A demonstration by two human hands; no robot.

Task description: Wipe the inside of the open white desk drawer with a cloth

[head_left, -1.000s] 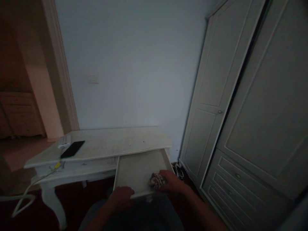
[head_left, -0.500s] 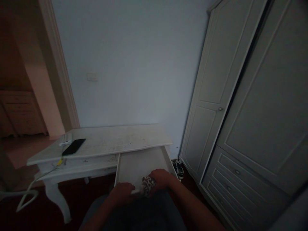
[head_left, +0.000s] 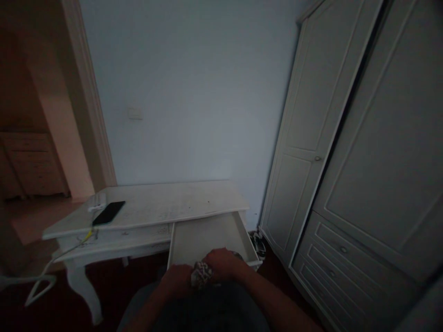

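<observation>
A white desk drawer (head_left: 204, 233) is pulled out, its floor bare where it shows. My right hand (head_left: 221, 263) is closed around a crumpled brown-and-white patterned cloth (head_left: 201, 275), pressed against the drawer's front edge. At the front left corner of the drawer, my left hand (head_left: 177, 279) is curled over the front, right beside the cloth; its fingertips are hidden. The dim light hides most of the drawer's front face.
The white desk (head_left: 173, 196) carries a black phone (head_left: 109, 213) and a white cable with a yellow tag (head_left: 89, 234). A pale wardrobe (head_left: 304, 129) stands on the right. Dark shoes (head_left: 258, 244) lie on the floor between them. A doorway opens at left.
My right hand has slid left along the drawer front with the cloth, which now meets my left hand. More of the drawer's right front corner shows.
</observation>
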